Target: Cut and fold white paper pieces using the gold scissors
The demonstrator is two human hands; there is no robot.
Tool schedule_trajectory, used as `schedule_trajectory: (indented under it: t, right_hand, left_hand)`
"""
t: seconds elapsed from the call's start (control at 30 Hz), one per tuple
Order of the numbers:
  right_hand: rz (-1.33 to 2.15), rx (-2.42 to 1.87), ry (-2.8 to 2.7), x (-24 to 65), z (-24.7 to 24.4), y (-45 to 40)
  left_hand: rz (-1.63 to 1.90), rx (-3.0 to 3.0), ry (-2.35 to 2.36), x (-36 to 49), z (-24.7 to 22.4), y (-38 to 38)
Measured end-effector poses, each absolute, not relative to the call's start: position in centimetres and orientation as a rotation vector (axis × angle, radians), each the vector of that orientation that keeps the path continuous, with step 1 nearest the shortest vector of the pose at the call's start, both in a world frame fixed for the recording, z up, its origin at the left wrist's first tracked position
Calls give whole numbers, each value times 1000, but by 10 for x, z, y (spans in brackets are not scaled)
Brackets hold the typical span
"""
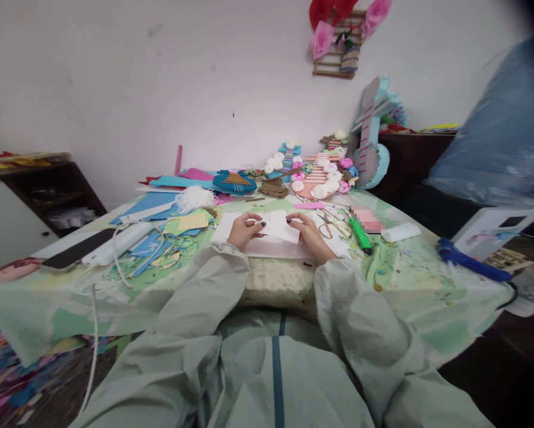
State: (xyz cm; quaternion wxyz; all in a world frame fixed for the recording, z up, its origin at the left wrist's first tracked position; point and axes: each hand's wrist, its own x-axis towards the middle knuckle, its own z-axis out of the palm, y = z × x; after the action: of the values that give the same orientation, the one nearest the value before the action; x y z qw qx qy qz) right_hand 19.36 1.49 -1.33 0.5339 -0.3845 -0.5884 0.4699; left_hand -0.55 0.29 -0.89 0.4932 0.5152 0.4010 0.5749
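Note:
A small white paper is held between my two hands over a larger white sheet at the table's near edge. My left hand pinches its left side, with thumb and fingers together. On the right side, the fingers of my right hand are closed on the same paper. Gold-handled scissors lie just right of my right hand, beside a green marker-like object. Left of my left hand are yellow paper and green scraps.
A white power strip with cords and a black phone lie at left. White shredded strands and paper crafts stand behind. A blue glue gun rests at right.

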Motion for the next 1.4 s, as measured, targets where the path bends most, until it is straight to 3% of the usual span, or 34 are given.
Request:
schedule_trajectory:
  t: [0.1,0.3,0.53,1.4]
  right_hand:
    - [1137,-924,-1462,193,-11,12]
    - [1486,-836,-1615,190,-7,-1]
    - [1343,-834,-1454,191,-15,8]
    - [1429,-799,-1425,191,-15,8]
  left_hand:
    - [1300,1321,931,-5,-8,0]
    - [1144,1418,871,0,-5,-6]
    - [1172,1383,785,0,-6,-7]
    - [1202,1486,813,-4,-6,-6]
